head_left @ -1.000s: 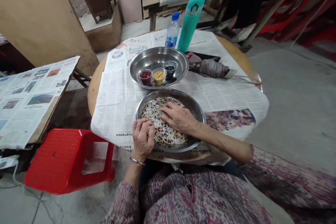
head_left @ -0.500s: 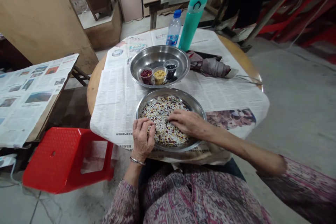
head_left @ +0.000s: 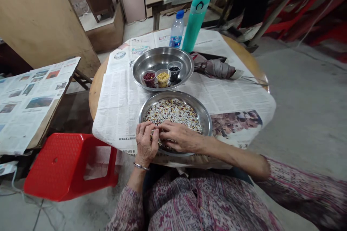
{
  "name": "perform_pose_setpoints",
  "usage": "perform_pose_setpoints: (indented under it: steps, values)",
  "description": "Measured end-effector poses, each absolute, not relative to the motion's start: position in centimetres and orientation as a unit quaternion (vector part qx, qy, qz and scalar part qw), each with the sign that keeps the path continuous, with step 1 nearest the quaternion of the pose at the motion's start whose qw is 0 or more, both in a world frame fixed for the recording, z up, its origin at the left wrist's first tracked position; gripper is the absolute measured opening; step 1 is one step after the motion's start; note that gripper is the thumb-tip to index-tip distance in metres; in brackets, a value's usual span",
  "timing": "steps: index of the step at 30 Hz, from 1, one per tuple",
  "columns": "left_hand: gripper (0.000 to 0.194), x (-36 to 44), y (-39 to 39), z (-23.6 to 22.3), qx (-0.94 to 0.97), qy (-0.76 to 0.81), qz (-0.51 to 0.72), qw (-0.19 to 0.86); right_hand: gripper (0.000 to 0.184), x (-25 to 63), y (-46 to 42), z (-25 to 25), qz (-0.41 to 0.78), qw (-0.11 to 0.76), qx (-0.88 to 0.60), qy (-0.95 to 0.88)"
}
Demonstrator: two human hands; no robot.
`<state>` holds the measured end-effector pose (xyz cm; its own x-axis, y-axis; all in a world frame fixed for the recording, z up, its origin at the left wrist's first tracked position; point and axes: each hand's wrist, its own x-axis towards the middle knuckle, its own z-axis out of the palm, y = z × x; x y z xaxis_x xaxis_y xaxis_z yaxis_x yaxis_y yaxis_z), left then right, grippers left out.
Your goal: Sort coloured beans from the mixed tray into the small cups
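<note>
A round metal basin (head_left: 207,117) at the table's near side holds a layer of mixed white, dark red, yellow and black beans or grains (head_left: 176,110). My left hand (head_left: 145,140) is curled over the basin's left front rim. Inside the basin, my right hand (head_left: 177,137) lies low over the mix, fingers stretched and slightly apart, with the tips close to my left hand. A second metal basin (head_left: 189,61) stands just behind, with clear cups of red beans (head_left: 149,78), yellow beans (head_left: 163,79) and black beans (head_left: 174,72).
Newspaper (head_left: 114,104) covers the round table. A water bottle (head_left: 177,30), a tall teal bottle (head_left: 196,23) and a folded umbrella (head_left: 217,68) are behind and right of the far basin. A red stool (head_left: 56,166) and a newspaper-covered table (head_left: 40,90) stand at left.
My right hand first drew back rightward through the mix, then moved left and toward me, close to my left hand. The left hand has stayed at the rim.
</note>
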<state>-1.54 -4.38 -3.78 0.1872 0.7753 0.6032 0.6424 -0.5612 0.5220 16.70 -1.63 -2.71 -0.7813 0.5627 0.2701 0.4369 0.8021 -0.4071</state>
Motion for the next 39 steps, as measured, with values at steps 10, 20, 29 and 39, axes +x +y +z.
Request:
perform_pose_setpoints:
  steps: [10, 20, 29, 39]
  values:
    - [0.021, -1.5, -4.3, -3.8, 0.770, 0.459, 0.434, 0.087, 0.025, 22.2, 1.3, -3.3, 0.076, 0.194, -0.472, -0.857]
    - [0.020, -1.5, -4.3, -4.0, 0.773, 0.464, 0.425, 0.086, 0.021, 19.1, -4.0, -2.9, 0.233, 0.181, -0.359, -0.885]
    - [0.021, -1.6, -4.3, -4.0, 0.773, 0.464, 0.424, 0.084, 0.025, 17.5, 1.6, -3.7, 0.157, 0.254, -0.424, -0.855]
    - [0.024, -1.6, -4.4, -3.6, 0.804, 0.450, 0.376, 0.093, 0.017, 18.9, 0.9, -2.9, 0.079, 0.199, -0.456, -0.864]
